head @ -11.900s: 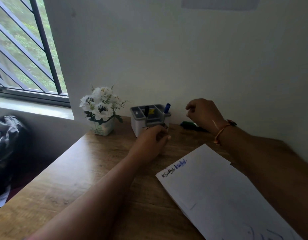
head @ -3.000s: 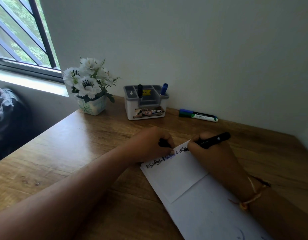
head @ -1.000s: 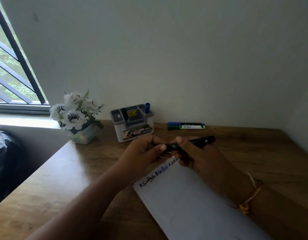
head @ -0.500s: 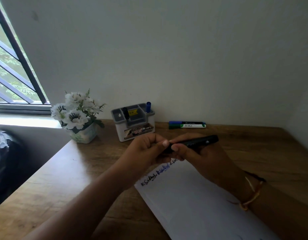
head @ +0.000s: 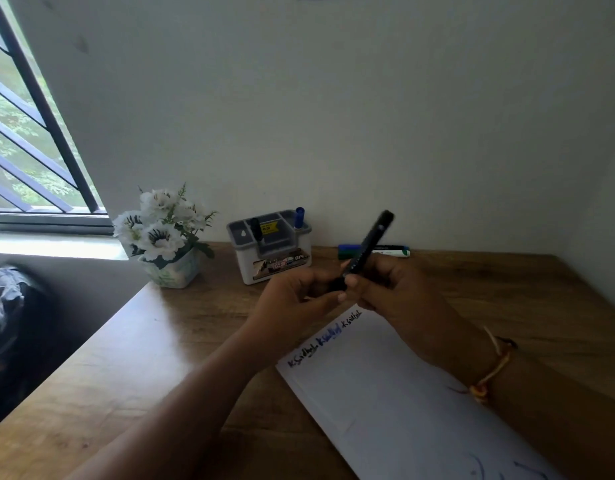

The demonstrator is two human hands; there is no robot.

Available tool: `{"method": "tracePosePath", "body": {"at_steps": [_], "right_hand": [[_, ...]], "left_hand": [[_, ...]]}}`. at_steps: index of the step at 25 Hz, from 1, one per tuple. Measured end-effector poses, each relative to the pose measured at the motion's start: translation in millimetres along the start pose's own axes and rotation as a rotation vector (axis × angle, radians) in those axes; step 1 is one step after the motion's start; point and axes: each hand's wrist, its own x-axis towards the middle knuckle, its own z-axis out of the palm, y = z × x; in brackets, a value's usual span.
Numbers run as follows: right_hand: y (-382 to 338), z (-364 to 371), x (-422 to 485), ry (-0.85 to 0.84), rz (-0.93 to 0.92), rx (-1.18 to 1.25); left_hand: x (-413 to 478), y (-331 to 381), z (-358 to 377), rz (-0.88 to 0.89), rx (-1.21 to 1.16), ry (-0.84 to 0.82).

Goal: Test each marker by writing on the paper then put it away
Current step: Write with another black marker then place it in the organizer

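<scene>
A black marker [head: 366, 251] is held above the wooden desk [head: 153, 341], tilted so its upper end points toward one o'clock and its lower end dips between the two hands. It is slim, matt black all over, with faint pale print on the barrel (too small to read). The right hand [head: 392, 289] grasps the barrel, fingers curled round its lower half. The left hand [head: 299, 299] meets it from nine o'clock, its fingertips pinched at the marker's lower end; whether they close on a cap or on the barrel itself cannot be told.

Directly under the hands, toward six o'clock, lies a white sheet of paper [head: 385, 393], set askew. Along its top edge run three short handwritten samples [head: 325, 339]: black, then blue, then black again.

At twelve o'clock from the hands, against the wall, a second marker [head: 375, 251] lies flat, with a blue-green end and a white, green-tipped body, partly hidden behind the held one. At eleven o'clock stands a grey desk organiser [head: 271, 251], with a black marker [head: 255, 228] upright in a left compartment and a blue marker [head: 299, 218] upright at its right corner. Further toward ten o'clock sits a pot of white flowers [head: 160, 233].
</scene>
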Motion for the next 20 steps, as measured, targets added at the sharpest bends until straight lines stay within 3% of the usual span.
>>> {"method": "tracePosePath", "body": {"at_steps": [4,10,12,16,20], "right_hand": [[-6,5,9,0.029,-0.013,-0.111],[-56,1,71,0.203,-0.218,-0.789],[-63,2,97,0.179,-0.291,-1.005],[-64,12,141,0.079,-0.262,-1.368],[-60,29,159,0.009,-0.246,-1.429]], "left_hand": [[1,-5,2,0.005,0.137,0.048],[9,-24,-16,0.008,0.313,0.246],[11,-27,-19,-0.004,0.363,0.267],[14,-33,-22,-0.032,0.435,0.242],[14,-34,-25,-0.034,0.429,0.226]]}}
